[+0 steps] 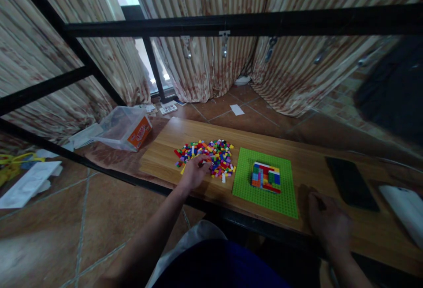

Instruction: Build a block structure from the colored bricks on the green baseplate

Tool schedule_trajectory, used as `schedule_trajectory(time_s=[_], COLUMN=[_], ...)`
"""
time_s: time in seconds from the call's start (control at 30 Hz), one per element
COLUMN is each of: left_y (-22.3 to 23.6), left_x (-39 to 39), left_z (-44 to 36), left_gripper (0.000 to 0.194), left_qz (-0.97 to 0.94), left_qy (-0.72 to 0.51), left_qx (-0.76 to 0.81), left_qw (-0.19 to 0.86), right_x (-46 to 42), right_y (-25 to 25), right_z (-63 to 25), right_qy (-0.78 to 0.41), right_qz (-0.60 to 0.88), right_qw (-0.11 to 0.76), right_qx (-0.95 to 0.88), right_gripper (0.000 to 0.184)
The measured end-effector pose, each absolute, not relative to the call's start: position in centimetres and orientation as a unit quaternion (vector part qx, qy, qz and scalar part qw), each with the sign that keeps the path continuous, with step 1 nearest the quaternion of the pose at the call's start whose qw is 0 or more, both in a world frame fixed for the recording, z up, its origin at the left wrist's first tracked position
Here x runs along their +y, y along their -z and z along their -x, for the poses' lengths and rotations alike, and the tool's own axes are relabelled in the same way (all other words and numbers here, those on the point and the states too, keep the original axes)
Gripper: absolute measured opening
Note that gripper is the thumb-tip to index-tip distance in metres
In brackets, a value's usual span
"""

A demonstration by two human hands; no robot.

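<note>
Worktop (310, 169) supports green baseplate (288, 195), evidently keeping it level. Loose bricks (220, 158) lie alongside, likely for reach. Right hand (328, 217), loosely curled beside baseplate, and left hand (195, 172), part-curled at bricks: contents indeterminable. Brick build (266, 177) sits on baseplate, presumably stud-anchored.

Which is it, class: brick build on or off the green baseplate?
On: the brick build sits on the green baseplate, studs showing all around it.

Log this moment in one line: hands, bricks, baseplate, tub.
left hand: at brick pile, grip unclear | right hand: beside baseplate, grip unclear | brick block: on baseplate | tub: left of table
</note>
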State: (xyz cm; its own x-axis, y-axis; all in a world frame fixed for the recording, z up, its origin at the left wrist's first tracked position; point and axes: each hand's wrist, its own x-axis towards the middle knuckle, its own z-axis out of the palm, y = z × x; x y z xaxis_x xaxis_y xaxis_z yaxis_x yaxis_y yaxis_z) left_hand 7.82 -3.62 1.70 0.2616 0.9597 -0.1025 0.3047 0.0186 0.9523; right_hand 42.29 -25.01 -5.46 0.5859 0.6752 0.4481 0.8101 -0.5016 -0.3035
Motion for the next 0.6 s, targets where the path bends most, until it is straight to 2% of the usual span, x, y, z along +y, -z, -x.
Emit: schedule_trajectory(time_s=[0.1,0.27,0.6], left_y=[-1.9,-3.0,-3.6], left_x=[-3.2,-2.1,-1.0], left_z=[-8.3,-9.6,-12.9], left_gripper=[0.022,0.027,0.027], left_qz=[-0.738,-0.797,-0.856], left_qy=[-0.258,-0.204,-0.033], left_qx=[0.511,0.529,0.511], left_qw=[0.358,0.208,0.07], right_x=[-25.0,-24.9,-24.8], right_y=[5.2,5.0,4.9], right_z=[-42.2,-41.9,-41.7], right_qy=[0.142,0.147,0.149], right_qz=[0.853,0.845,0.84], right_qw=[0.245,0.262,0.272], right_qx=[-0.439,-0.443,-0.445], right_gripper=[0.045,0.041,0.038])
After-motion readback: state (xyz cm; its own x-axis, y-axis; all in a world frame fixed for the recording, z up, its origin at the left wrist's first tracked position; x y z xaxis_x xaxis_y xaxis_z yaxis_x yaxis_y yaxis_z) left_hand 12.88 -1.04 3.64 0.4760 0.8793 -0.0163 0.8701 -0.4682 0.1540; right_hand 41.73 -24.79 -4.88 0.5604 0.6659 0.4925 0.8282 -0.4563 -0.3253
